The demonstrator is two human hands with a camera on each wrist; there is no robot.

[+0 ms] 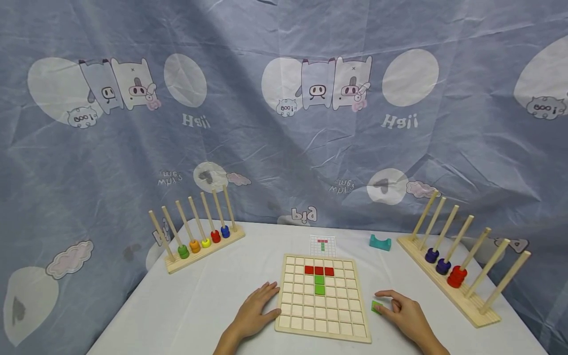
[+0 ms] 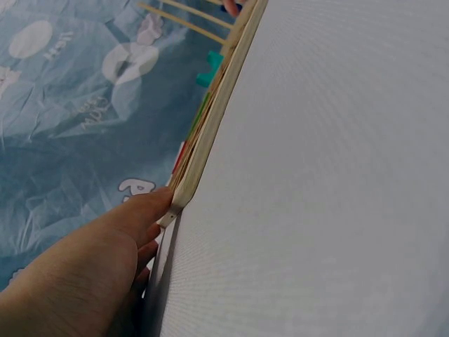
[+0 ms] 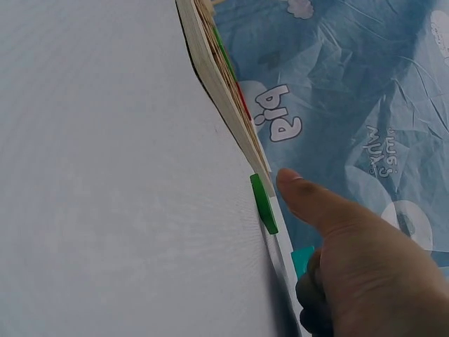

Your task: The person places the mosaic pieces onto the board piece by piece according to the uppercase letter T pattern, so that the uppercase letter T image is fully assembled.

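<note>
On the white table lies a wooden grid board (image 1: 321,312) with three red square tiles (image 1: 319,270) in a row and two green tiles (image 1: 319,285) below the middle one. My left hand (image 1: 255,313) rests at the board's left edge, fingers stretched out; its thumb (image 2: 151,210) touches the board's edge. To the right of the board lies a loose green tile (image 3: 264,205), flat on the table. Over it is my right hand (image 1: 406,315), thumb and index finger spread apart around the tile, the other fingers bent and holding nothing.
A small card (image 1: 323,245) printed with the same coloured pattern lies behind the board. A teal curved block (image 1: 380,242) is at the back right. Peg racks with coloured rings stand left (image 1: 206,250) and right (image 1: 448,281). A printed cloth (image 1: 248,148) hangs behind.
</note>
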